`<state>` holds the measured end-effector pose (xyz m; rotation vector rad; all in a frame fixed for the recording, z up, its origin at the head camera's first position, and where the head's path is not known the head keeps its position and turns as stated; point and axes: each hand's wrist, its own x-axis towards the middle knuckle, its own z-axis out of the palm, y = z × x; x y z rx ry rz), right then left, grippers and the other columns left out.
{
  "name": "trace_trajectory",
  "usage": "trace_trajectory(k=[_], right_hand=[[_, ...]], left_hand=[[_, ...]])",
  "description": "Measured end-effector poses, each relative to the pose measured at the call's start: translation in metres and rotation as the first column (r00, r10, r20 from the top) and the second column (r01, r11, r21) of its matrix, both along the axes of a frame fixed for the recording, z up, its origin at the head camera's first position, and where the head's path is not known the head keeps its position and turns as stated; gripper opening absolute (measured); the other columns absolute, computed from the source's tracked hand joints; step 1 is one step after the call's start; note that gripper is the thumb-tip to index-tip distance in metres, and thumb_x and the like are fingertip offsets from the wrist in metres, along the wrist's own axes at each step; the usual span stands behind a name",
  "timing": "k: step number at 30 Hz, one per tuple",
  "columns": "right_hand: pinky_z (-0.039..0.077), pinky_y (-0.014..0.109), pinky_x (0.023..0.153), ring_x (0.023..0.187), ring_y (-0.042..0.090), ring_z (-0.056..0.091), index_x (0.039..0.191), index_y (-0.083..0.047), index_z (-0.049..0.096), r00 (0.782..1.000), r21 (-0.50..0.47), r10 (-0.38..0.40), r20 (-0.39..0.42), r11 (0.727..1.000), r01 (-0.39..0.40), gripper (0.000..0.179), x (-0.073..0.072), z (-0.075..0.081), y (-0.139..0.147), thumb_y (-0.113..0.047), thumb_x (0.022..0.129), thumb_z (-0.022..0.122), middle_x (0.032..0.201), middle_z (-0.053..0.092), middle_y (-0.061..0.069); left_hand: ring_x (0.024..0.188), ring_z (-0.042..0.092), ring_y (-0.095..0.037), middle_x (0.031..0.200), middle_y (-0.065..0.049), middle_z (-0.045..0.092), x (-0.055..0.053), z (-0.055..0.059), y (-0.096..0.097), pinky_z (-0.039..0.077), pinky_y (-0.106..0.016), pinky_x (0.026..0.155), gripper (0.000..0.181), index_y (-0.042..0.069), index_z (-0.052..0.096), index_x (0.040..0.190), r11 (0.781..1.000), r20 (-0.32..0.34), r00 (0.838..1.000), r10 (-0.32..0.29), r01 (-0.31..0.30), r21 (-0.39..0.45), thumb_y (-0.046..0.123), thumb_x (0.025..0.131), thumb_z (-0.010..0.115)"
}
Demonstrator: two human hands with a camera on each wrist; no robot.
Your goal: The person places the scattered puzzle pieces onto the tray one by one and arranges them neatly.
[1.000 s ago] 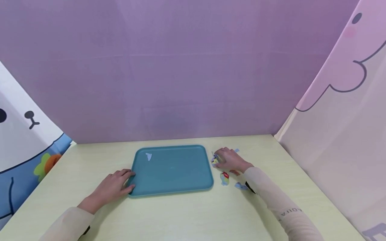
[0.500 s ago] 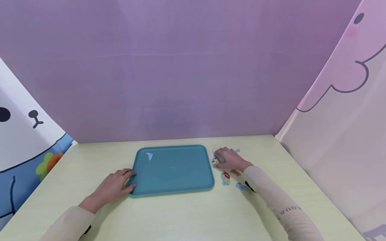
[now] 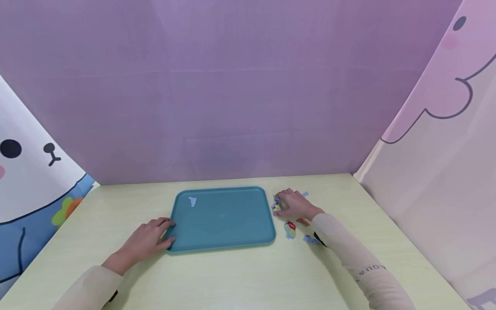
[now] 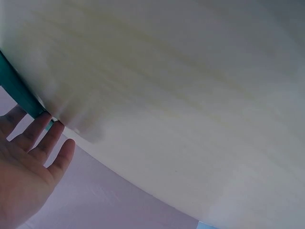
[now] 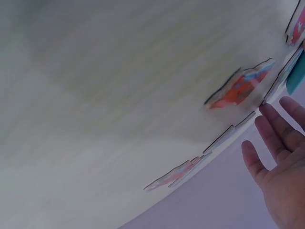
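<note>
We count one piece in the tray (image 3: pixel 221 228): the pale piece (image 3: pixel 192 201), lying flat near the far left corner. The rest of the tray floor is bare, so we judge the work to be at an early stage.

Outside it, on the table (image 3: pixel 217 280) to the right, we count at least five more. The yellow piece (image 3: pixel 276 206) is just beside the tray's right edge. The red piece (image 3: pixel 289 230) lies nearer to us, with the brown piece (image 3: pixel 303 221) next to it. The blue piece (image 3: pixel 311 240) is partly hidden by the right sleeve (image 3: pixel 335 234). The far piece (image 3: pixel 305 193) shows beyond the right hand (image 3: pixel 296 204). We see no two pieces joined; assembly, if any, looks not yet begun.

Right hand: low over the yellow piece, thumb and fingers arched about it. Its outer fingers are extended in the wrist view, but the thumb is out of that frame — we cannot tell whether the piece is pinched or only touched.

Left hand (image 3: pixel 145 241): fingers loosely spread, tips and thumb resting on the tray's left rim — steadying it, we judge, with no piece in hold.
</note>
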<state>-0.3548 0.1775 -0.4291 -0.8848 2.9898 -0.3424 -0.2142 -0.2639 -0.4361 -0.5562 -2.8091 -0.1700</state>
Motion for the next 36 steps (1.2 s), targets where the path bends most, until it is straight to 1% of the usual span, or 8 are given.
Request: trace_trajectory(k=[4, 10, 16, 24, 30, 36], right_hand=[[0.033, 0.049, 0.101, 0.116, 0.025, 0.046, 0.123, -0.010, 0.055, 1.000, 0.005, -0.005, 0.001, 1.000, 0.005, 0.062, -0.001, 0.000, -0.001, -0.047, 0.076, 0.069, 0.124, 0.056, 0.007], [0.033, 0.049, 0.100, 0.114, 0.024, 0.047, 0.123, -0.010, 0.055, 1.000, 0.002, -0.006, 0.003, 1.000, 0.006, 0.062, -0.003, -0.002, -0.002, -0.048, 0.075, 0.069, 0.123, 0.056, 0.006], [0.035, 0.050, 0.099, 0.113, 0.025, 0.049, 0.123, -0.010, 0.055, 1.000, -0.003, 0.007, -0.018, 1.000, -0.007, 0.062, -0.003, 0.000, -0.002, -0.047, 0.076, 0.069, 0.122, 0.057, 0.006], [0.038, 0.047, 0.095, 0.110, 0.023, 0.049, 0.120, -0.010, 0.057, 0.999, 0.002, 0.013, -0.047, 1.000, -0.013, 0.061, -0.003, 0.001, -0.004, -0.047, 0.074, 0.071, 0.119, 0.058, 0.005], [0.038, 0.047, 0.094, 0.108, 0.023, 0.049, 0.120, -0.010, 0.057, 0.999, -0.004, 0.008, -0.047, 1.000, -0.009, 0.060, -0.004, 0.005, -0.005, -0.044, 0.073, 0.072, 0.117, 0.059, 0.006], [0.036, 0.050, 0.096, 0.113, 0.025, 0.048, 0.122, -0.009, 0.056, 0.998, -0.030, 0.027, -0.052, 0.999, -0.029, 0.060, -0.003, 0.014, -0.005, -0.042, 0.075, 0.072, 0.120, 0.058, 0.007]], left_hand=[[0.098, 0.060, -0.034, 0.113, -0.015, 0.060, 0.000, 0.000, 0.000, 0.048, -0.050, 0.072, 0.043, 0.006, 0.061, 0.112, 1.000, -0.002, 1.000, 0.000, 0.000, 0.002, 0.034, 0.079, 0.068], [0.099, 0.059, -0.035, 0.113, -0.016, 0.060, -0.001, -0.003, -0.001, 0.048, -0.051, 0.073, 0.044, 0.005, 0.061, 0.112, 1.000, -0.002, 1.000, 0.002, -0.002, -0.002, 0.033, 0.080, 0.068], [0.099, 0.059, -0.035, 0.113, -0.016, 0.060, -0.002, -0.003, -0.001, 0.047, -0.051, 0.075, 0.044, 0.005, 0.061, 0.113, 1.000, 0.003, 1.000, 0.008, -0.008, -0.007, 0.033, 0.080, 0.067], [0.101, 0.059, -0.035, 0.115, -0.016, 0.059, -0.002, -0.005, -0.002, 0.047, -0.052, 0.076, 0.044, 0.005, 0.060, 0.114, 1.000, 0.006, 1.000, 0.011, -0.011, -0.008, 0.035, 0.081, 0.066], [0.101, 0.058, -0.035, 0.115, -0.015, 0.059, -0.003, -0.005, -0.003, 0.047, -0.052, 0.076, 0.044, 0.005, 0.060, 0.114, 1.000, 0.009, 1.000, 0.010, -0.010, -0.006, 0.035, 0.081, 0.066], [0.102, 0.058, -0.034, 0.115, -0.015, 0.059, -0.004, -0.005, -0.003, 0.047, -0.052, 0.076, 0.045, 0.005, 0.060, 0.114, 1.000, 0.019, 1.000, 0.013, -0.013, -0.003, 0.035, 0.081, 0.066]])
